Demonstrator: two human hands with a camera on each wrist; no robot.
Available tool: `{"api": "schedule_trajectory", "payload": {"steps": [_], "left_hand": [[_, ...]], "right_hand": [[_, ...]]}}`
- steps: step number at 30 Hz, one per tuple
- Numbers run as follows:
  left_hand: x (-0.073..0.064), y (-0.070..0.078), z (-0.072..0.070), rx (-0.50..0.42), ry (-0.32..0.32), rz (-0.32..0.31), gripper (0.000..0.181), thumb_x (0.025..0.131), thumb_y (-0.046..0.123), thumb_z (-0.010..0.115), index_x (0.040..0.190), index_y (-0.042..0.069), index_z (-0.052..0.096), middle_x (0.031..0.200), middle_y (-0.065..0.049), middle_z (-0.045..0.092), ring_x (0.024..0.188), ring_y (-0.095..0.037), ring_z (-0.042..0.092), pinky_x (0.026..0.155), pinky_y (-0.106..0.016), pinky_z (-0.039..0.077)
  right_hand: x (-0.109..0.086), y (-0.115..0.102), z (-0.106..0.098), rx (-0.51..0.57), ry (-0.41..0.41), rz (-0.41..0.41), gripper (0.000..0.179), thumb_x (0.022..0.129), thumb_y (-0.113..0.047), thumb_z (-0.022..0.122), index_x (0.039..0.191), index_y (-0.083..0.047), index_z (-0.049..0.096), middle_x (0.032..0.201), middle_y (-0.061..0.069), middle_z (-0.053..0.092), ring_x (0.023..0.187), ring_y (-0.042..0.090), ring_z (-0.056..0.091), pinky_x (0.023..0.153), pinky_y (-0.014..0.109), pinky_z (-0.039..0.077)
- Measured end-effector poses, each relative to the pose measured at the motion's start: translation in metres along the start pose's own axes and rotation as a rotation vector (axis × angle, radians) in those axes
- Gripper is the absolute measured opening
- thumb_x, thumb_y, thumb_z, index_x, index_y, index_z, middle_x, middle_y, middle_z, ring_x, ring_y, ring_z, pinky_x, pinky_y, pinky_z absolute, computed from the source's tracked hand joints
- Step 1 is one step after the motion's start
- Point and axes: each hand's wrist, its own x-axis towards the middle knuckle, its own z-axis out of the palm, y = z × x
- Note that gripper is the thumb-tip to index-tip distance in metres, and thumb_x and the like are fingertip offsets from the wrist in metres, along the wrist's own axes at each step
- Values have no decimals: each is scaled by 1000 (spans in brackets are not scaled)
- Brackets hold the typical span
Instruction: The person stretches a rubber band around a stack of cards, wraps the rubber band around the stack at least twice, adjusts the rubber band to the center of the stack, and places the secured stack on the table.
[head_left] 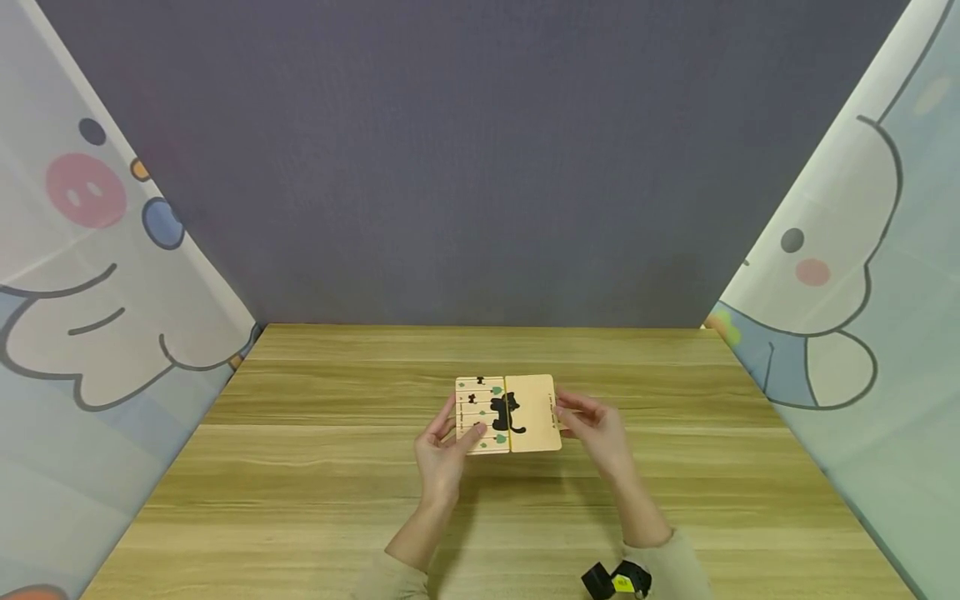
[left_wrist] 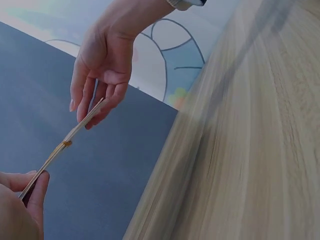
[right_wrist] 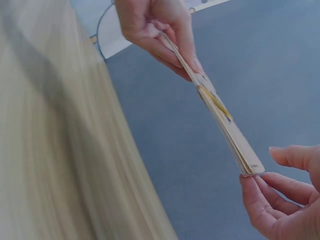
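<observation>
A thin cream notebook (head_left: 536,417) with rounded corners is held up above the table, its cover printed with a black cat. A yellow rubber band (right_wrist: 216,103) runs round its middle. The left hand (head_left: 442,458) pinches the left end, thumb on the striped half of the cover and fingers behind. At the opposite end is the right hand (head_left: 596,429). In the right wrist view its fingertips (right_wrist: 248,185) touch the notebook's edge from beneath, while the thumb stands apart from the cover. Layered sheets show along the notebook's side there.
Below the hands lies a wood-grain table (head_left: 315,492). A dark grey panel (head_left: 480,167) rises at its back edge. Cartoon-printed curtains (head_left: 825,417) stand on both sides. A black device with a yellow label (head_left: 622,582) sits by the right sleeve.
</observation>
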Motion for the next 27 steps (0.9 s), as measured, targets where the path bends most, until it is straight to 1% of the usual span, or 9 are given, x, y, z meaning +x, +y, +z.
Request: {"api": "schedule_trajectory", "payload": {"steps": [3, 5, 7, 9, 11, 14, 18, 24, 27], "left_hand": [[2, -1, 0, 27, -3, 0, 59, 66, -2, 75, 121, 8, 54, 94, -20, 62, 52, -11, 58, 54, -22, 54], [3, -2, 0, 42, -11, 5, 59, 66, -1, 75, 121, 8, 54, 96, -20, 62, 54, -12, 59, 55, -23, 54], [5, -4, -1, 62, -19, 13, 60, 67, -1, 75, 122, 7, 53, 97, -20, 62, 55, -12, 59, 55, -24, 54], [8, -6, -2, 79, -30, 23, 60, 67, -2, 74, 122, 6, 53, 98, -21, 62, 54, -11, 59, 55, -23, 54], [11, -8, -3, 107, -37, 38, 60, 67, -2, 74, 122, 5, 52, 101, -21, 61, 52, -9, 57, 53, -21, 53], [15, -12, -6, 155, -50, 66, 60, 67, -1, 75, 122, 4, 52, 107, -22, 58, 48, -8, 54, 49, -19, 52], [24, -16, -7, 221, -62, 89, 60, 66, 2, 75, 121, 2, 52, 112, -22, 55, 53, -9, 55, 47, -19, 51], [44, -25, -10, 298, -101, 89, 55, 65, -1, 76, 116, -3, 55, 84, -21, 62, 54, -14, 60, 45, -18, 50], [52, -29, -13, 320, -138, 87, 53, 65, -4, 75, 115, -6, 55, 80, -21, 62, 55, -19, 61, 46, -21, 52]], "right_hand": [[10, 45, -8, 11, 6, -49, 34, 79, -15, 67, 109, -2, 61, 99, 11, 63, 78, 18, 62, 60, 31, 55], [18, 76, -12, -11, 31, -49, 34, 78, -16, 69, 110, -6, 62, 99, 10, 63, 79, 19, 63, 60, 31, 55], [23, 92, -12, -4, 53, -60, 36, 75, -14, 71, 109, -7, 63, 98, 12, 63, 78, 22, 63, 59, 32, 55], [26, 103, -11, -2, 73, -61, 37, 73, -13, 73, 108, -8, 64, 96, 12, 63, 77, 23, 63, 59, 33, 55], [28, 106, -9, 28, 92, -52, 39, 70, -10, 75, 107, -8, 64, 94, 14, 63, 77, 25, 63, 60, 34, 55], [28, 105, -4, 58, 122, -11, 40, 67, -10, 77, 105, -8, 65, 92, 13, 64, 76, 24, 63, 61, 33, 55], [30, 101, 2, 84, 144, 57, 42, 66, -10, 77, 106, -6, 65, 92, 13, 64, 76, 23, 63, 61, 33, 55], [38, 102, 6, 78, 181, 124, 36, 67, -2, 74, 101, -9, 67, 89, 11, 64, 76, 23, 63, 62, 33, 55], [42, 101, 8, 71, 185, 151, 37, 68, 0, 73, 103, -7, 66, 89, 12, 64, 77, 22, 63, 63, 31, 55]]}}
